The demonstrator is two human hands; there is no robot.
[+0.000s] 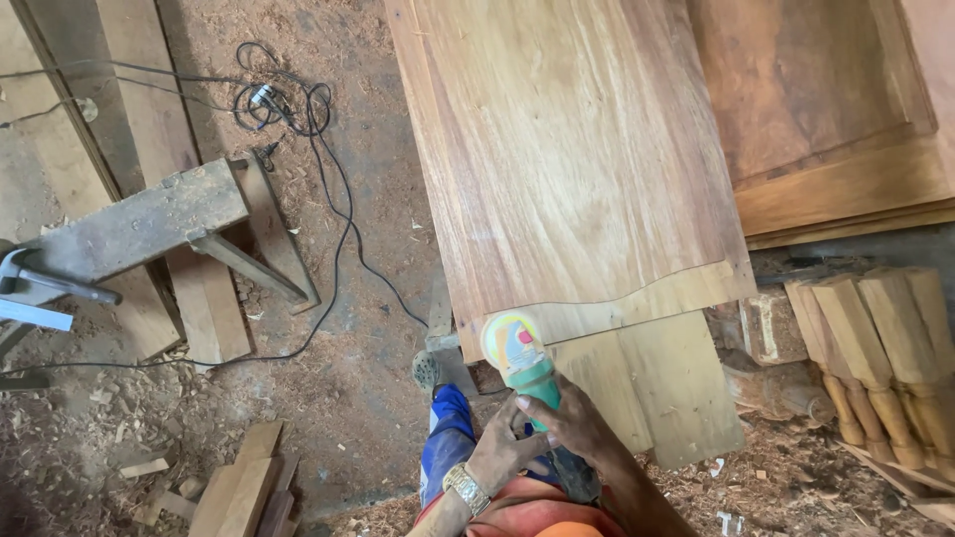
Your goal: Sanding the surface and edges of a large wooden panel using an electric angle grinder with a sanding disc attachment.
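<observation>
- Both the left hand (505, 449) and right hand (569, 418) clasp the green handheld angle grinder (527, 373).
- Its round yellow-pink label (509, 336) faces up, just below the reddish-brown wooden panel (567, 149) and its curved cut edge.

A woodworking shop, rough and busy. A broad sanded wooden panel (572, 149) fills the middle; left of it the floor (368, 398) lies thick with sawdust and shavings (a black power cable (338, 229) trails across it). Turned wooden legs (875, 358) lie to its right, a worn sawhorse (149, 224) farther left.
</observation>
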